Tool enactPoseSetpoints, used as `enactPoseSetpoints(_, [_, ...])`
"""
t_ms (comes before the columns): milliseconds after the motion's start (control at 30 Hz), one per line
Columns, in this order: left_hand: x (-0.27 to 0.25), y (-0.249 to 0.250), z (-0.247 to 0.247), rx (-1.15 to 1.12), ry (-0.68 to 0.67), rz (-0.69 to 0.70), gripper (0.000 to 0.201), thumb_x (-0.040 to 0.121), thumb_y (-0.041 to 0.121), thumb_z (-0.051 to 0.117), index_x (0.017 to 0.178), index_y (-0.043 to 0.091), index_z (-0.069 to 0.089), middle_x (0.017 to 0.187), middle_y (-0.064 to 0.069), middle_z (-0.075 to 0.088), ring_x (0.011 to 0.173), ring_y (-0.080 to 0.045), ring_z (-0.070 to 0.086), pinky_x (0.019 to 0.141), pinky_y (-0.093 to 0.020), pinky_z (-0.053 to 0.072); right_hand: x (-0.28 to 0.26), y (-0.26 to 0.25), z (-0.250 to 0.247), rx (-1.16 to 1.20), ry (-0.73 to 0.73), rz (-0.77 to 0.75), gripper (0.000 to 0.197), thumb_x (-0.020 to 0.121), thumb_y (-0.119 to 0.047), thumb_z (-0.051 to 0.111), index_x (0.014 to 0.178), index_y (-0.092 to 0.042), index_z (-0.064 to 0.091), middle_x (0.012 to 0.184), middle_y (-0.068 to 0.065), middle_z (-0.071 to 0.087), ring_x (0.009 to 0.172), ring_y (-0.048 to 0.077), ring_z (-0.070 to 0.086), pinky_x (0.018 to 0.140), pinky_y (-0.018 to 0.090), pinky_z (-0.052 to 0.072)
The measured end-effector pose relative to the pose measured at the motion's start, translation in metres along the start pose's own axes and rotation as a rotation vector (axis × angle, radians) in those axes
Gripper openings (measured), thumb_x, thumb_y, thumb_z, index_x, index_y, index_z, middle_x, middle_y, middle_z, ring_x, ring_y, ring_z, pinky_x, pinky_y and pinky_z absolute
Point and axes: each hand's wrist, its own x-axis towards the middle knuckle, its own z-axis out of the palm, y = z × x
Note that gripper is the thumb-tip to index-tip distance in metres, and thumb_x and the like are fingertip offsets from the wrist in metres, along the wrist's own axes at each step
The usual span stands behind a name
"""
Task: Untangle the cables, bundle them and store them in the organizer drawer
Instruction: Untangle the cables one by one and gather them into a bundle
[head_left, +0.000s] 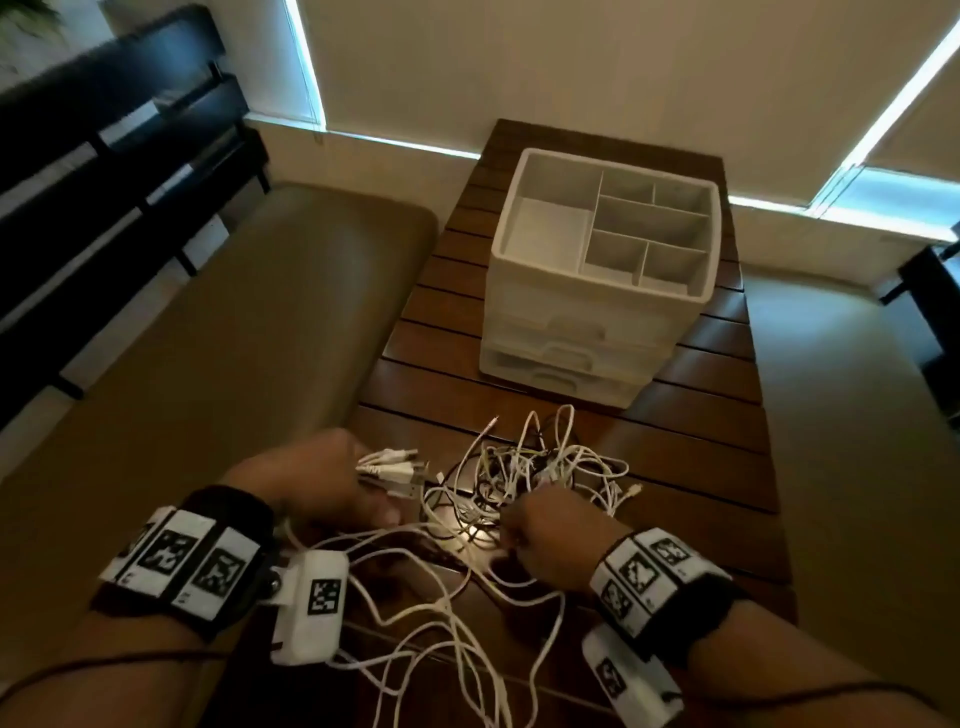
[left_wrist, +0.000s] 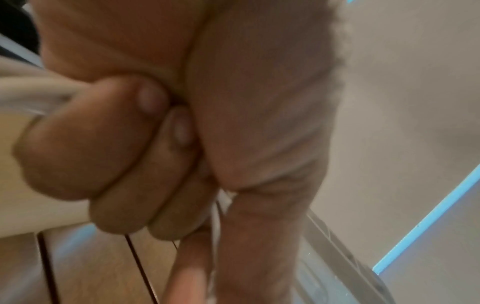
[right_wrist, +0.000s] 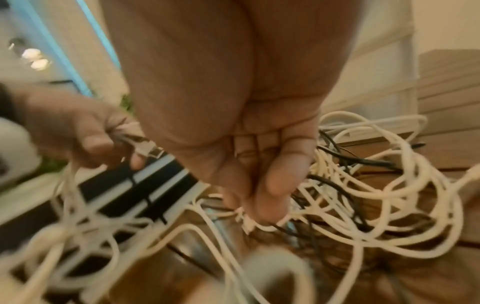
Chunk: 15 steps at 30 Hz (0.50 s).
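Task judged at an early stage: the cables (head_left: 524, 478) lie in a mixed white-and-black tangle on the slatted table (head_left: 701, 415), just in front of the organizer (head_left: 597, 291), whose drawers appear closed; no finished bundle is visible. The left hand (head_left: 322, 483) is curled round a gathered cluster of plug ends (head_left: 389, 470) left of the organizer's front. The right hand (head_left: 550, 535) pinches strands at the tangle's near edge.
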Motion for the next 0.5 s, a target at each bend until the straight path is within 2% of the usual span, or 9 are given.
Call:
enactPoseSetpoints(67, [0.000,0.002,0.000,-0.147,0.054,0.020,0.021,0.073,0.030,0.083,0.077,0.012,0.074,0.056,0.006,0.067,0.049,-0.004,0.059,0.049,-0.016,0.044,0.008,0.003,-0.006,0.237,0.037,0.004,0.025,0.087,-0.010,0.058,0.107,-0.017,0.071,0.106,0.001,0.070,0.099,0.017,0.065,0.088,0.030,0.053])
enactPoseSetpoints(100, [0.000,0.003,0.001,-0.186,0.058,0.026,0.021,0.075,0.029,0.082,0.078,0.010,0.074,0.055,0.005,0.066,0.046,-0.003,0.056,0.046,-0.015,0.041,0.012,0.005,-0.009,0.323,0.022,0.011,0.029,0.088,-0.011,0.059,0.113,-0.019,0.070,0.110,-0.002,0.070,0.103,0.013,0.064,0.091,0.027,0.051])
enactPoseSetpoints(133, [0.001,0.002,0.002,-0.203,0.045,0.034,0.023,0.076,0.030,0.081,0.081,0.009,0.075,0.061,0.003,0.069,0.049,-0.005,0.058,0.048,-0.016,0.043,0.016,0.009,-0.012,0.371,0.046,0.031,0.033,0.089,-0.010,0.059,0.119,-0.020,0.067,0.115,-0.003,0.069,0.107,0.011,0.063,0.095,0.026,0.049])
enactPoseSetpoints(200, [0.003,-0.001,0.007,-0.217,0.010,0.052,0.025,0.078,0.034,0.078,0.089,0.011,0.076,0.075,-0.002,0.074,0.063,-0.014,0.066,0.059,-0.023,0.048,0.025,0.020,-0.016,0.404,0.208,0.090,0.035,0.090,-0.012,0.058,0.123,-0.021,0.063,0.120,-0.002,0.067,0.111,0.013,0.061,0.098,0.028,0.048])
enactPoseSetpoints(233, [0.005,-0.003,0.010,-0.222,0.012,0.052,0.027,0.079,0.035,0.077,0.091,0.010,0.076,0.076,-0.003,0.074,0.064,-0.016,0.065,0.059,-0.025,0.047,0.028,0.025,-0.018,0.417,0.321,0.123,0.034,0.089,-0.013,0.059,0.122,-0.020,0.063,0.118,0.000,0.067,0.110,0.016,0.062,0.097,0.028,0.047])
enactPoseSetpoints(333, [0.010,-0.011,0.015,-0.287,0.042,0.016,0.033,0.080,0.035,0.076,0.093,0.004,0.073,0.069,-0.001,0.064,0.058,-0.011,0.052,0.054,-0.020,0.038,0.029,0.031,-0.021,0.337,0.570,0.147,0.026,0.085,-0.011,0.059,0.108,-0.016,0.068,0.106,0.003,0.070,0.099,0.019,0.063,0.083,0.023,0.044])
enactPoseSetpoints(367, [0.011,-0.012,0.016,-0.305,0.048,0.012,0.033,0.080,0.035,0.076,0.093,0.004,0.073,0.069,-0.001,0.063,0.059,-0.010,0.052,0.054,-0.019,0.038,0.029,0.031,-0.020,0.277,0.572,0.112,0.021,0.084,-0.011,0.059,0.101,-0.015,0.069,0.101,0.002,0.069,0.096,0.019,0.063,0.080,0.023,0.044])
enactPoseSetpoints(433, [0.013,-0.012,0.015,-0.318,0.078,0.011,0.029,0.080,0.034,0.076,0.091,0.007,0.074,0.065,0.003,0.064,0.056,-0.006,0.054,0.053,-0.016,0.038,0.030,0.032,-0.011,0.142,0.475,0.057,0.015,0.083,-0.013,0.059,0.095,-0.015,0.067,0.099,0.001,0.065,0.094,0.019,0.061,0.078,0.025,0.045])
enactPoseSetpoints(500, [0.014,-0.010,0.013,-0.333,0.122,0.029,0.022,0.081,0.031,0.076,0.089,0.011,0.075,0.053,0.009,0.061,0.043,0.003,0.049,0.044,-0.010,0.035,0.035,0.039,-0.003,0.087,0.443,0.076,0.019,0.085,-0.015,0.058,0.102,-0.015,0.066,0.105,0.003,0.062,0.097,0.023,0.060,0.078,0.026,0.043])
